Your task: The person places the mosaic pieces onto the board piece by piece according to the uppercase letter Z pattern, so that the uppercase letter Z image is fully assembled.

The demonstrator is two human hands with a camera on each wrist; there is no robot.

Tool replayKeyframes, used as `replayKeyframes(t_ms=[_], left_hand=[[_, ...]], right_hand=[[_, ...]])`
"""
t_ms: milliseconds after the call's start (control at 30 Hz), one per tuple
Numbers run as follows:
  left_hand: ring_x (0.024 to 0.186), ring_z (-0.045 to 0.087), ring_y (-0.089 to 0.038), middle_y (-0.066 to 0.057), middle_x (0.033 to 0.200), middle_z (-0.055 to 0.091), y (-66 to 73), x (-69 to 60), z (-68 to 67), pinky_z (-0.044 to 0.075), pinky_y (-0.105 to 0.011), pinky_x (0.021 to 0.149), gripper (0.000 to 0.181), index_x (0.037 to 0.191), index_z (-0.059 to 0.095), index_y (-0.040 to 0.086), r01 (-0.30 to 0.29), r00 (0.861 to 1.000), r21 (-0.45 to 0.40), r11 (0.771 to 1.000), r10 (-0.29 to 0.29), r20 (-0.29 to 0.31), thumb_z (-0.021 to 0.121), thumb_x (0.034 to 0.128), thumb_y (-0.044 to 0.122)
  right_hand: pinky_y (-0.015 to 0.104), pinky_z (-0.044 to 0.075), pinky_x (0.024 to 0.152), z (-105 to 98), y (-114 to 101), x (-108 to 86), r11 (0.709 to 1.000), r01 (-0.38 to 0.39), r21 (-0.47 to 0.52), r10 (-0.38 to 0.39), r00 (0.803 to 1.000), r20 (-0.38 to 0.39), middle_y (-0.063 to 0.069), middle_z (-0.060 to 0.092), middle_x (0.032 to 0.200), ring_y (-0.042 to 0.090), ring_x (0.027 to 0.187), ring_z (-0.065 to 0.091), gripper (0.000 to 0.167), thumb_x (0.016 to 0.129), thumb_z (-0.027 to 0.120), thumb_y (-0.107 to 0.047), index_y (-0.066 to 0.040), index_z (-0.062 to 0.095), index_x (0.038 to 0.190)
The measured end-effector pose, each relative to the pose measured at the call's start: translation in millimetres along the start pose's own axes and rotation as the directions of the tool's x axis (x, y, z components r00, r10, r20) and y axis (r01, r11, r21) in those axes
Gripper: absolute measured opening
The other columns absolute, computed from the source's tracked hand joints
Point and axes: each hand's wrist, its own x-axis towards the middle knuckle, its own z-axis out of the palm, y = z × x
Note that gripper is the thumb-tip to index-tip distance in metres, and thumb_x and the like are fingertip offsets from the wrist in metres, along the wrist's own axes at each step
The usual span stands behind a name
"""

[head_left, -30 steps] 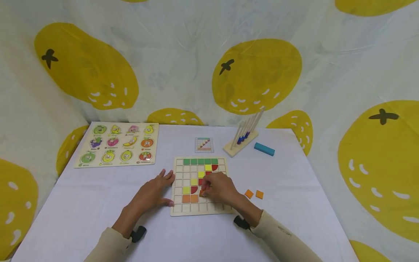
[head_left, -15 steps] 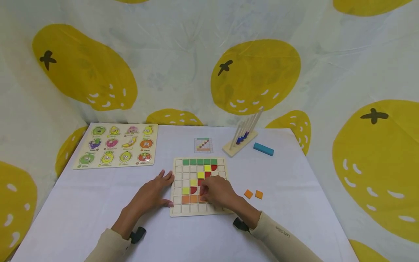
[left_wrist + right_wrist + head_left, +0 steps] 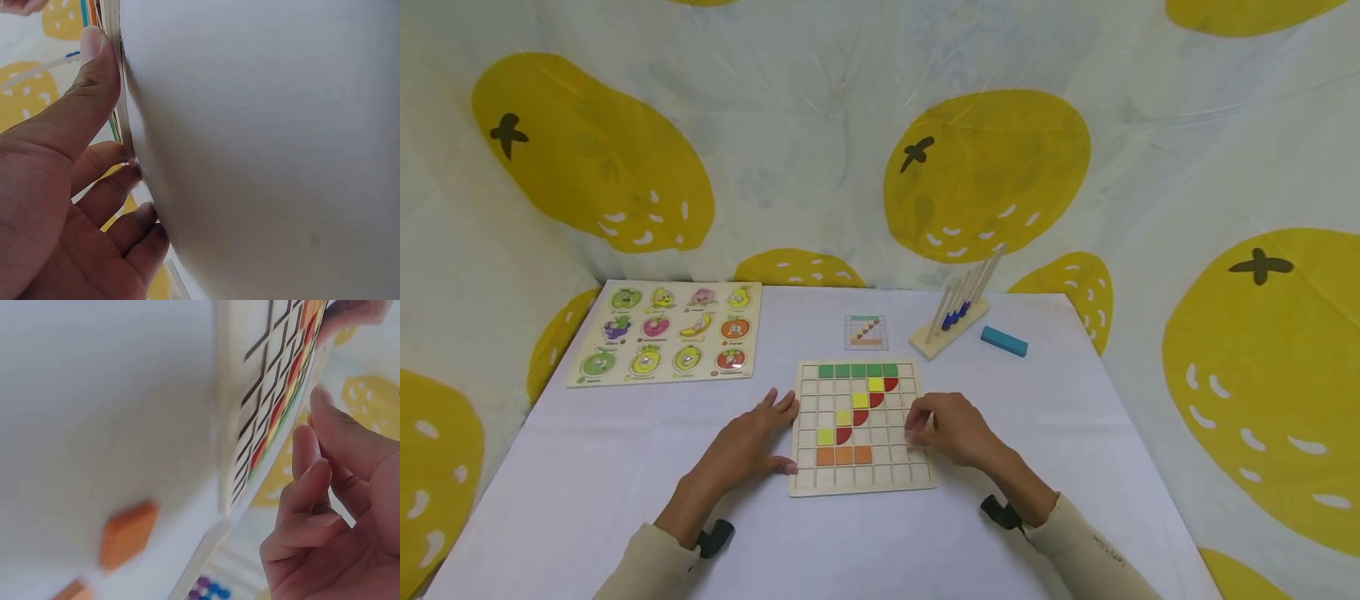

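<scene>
A wooden grid board (image 3: 891, 477) lies on the white table, with several green square tiles (image 3: 858, 371) along its top and a diagonal of yellow squares (image 3: 844, 418) and red rounded tiles (image 3: 861, 417). Three orange square tiles (image 3: 844, 456) sit side by side in a lower row. My left hand (image 3: 745, 442) rests against the board's left edge, its thumb (image 3: 94, 81) touching the rim. Over the right edge hovers my right hand (image 3: 953, 429), fingers loosely bent, holding nothing visible. Two loose orange tiles, a nearer one (image 3: 128, 536) and one partly cut off (image 3: 75, 591), lie on the table beside the board.
Behind the board lies a small pattern card (image 3: 866, 333). A fruit puzzle board (image 3: 666, 333) is at the back left. At the back right stand a wooden peg rack (image 3: 951, 321) with blue and purple beads and a teal block (image 3: 1004, 342).
My right hand has let go of the third orange tile, now flat in its row, and moved right, covering the loose orange tiles in the head view. The left hand has stayed put.
</scene>
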Motion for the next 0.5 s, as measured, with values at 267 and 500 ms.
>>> replayKeyframes(t_ms=[267, 500], left_hand=[[0.162, 0.030, -0.039, -0.007, 0.170, 0.041, -0.9, -0.7, 0.9, 0.046, -0.065, 0.116, 0.108, 0.161, 0.046, 0.013, -0.015, 1.000, -0.009, 1.000, 0.015, -0.011, 0.097, 0.0700, 0.043], [0.161, 0.031, -0.039, -0.007, 0.170, 0.041, -1.7, -0.6, 0.5, 0.046, -0.065, 0.116, 0.109, 0.161, 0.046, 0.013, -0.012, 1.000, -0.007, 1.000, 0.012, -0.002, 0.096, 0.0698, 0.044]], right_hand=[[0.024, 0.046, 0.061, -26, 41, -18.2, 0.998, -0.054, -0.016, 0.054, 0.998, -0.025, -0.010, 0.066, 0.083, 0.013, 0.074, 0.055, 0.017, 0.087, 0.089, -0.015, -0.023, 0.076, 0.094], [0.024, 0.046, 0.060, -44, 71, -29.6, 0.995, -0.094, -0.029, 0.093, 0.995, -0.025, -0.005, 0.069, 0.087, 0.014, 0.075, 0.055, 0.017, 0.086, 0.089, -0.011, -0.018, 0.078, 0.098]])
